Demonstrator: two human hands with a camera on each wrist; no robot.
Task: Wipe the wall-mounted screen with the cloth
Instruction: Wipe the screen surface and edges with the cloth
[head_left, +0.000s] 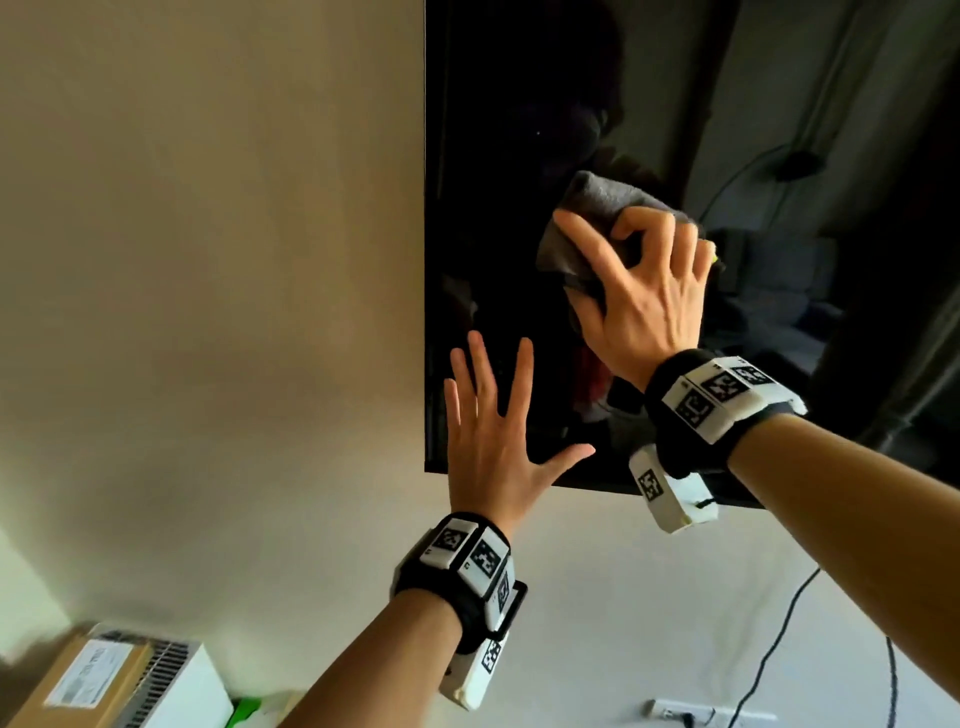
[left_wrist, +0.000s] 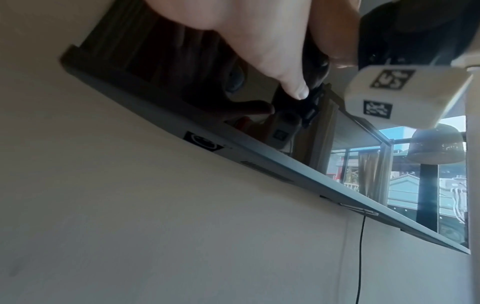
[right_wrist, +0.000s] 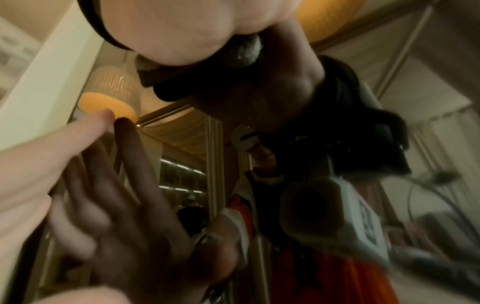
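Observation:
The black wall-mounted screen (head_left: 519, 104) fills the upper right of the head view. My right hand (head_left: 644, 280) grips a bunched grey cloth (head_left: 597, 202) and presses it against the glass near the middle of the screen. My left hand (head_left: 485, 415) lies flat with its fingers spread on the screen's lower left corner, holding nothing. In the left wrist view my thumb (left_wrist: 298, 90) rests on the glossy screen (left_wrist: 145, 61) just above its bottom edge. In the right wrist view a bit of the cloth (right_wrist: 244, 53) shows under my palm, and the glass mirrors both hands.
A beige wall (head_left: 208, 260) surrounds the screen. Below at the left sit a labelled cardboard box (head_left: 88, 675) and a white grilled unit (head_left: 176, 670). A black cable (head_left: 779, 649) hangs down the wall at the right, above a white socket strip (head_left: 691, 716).

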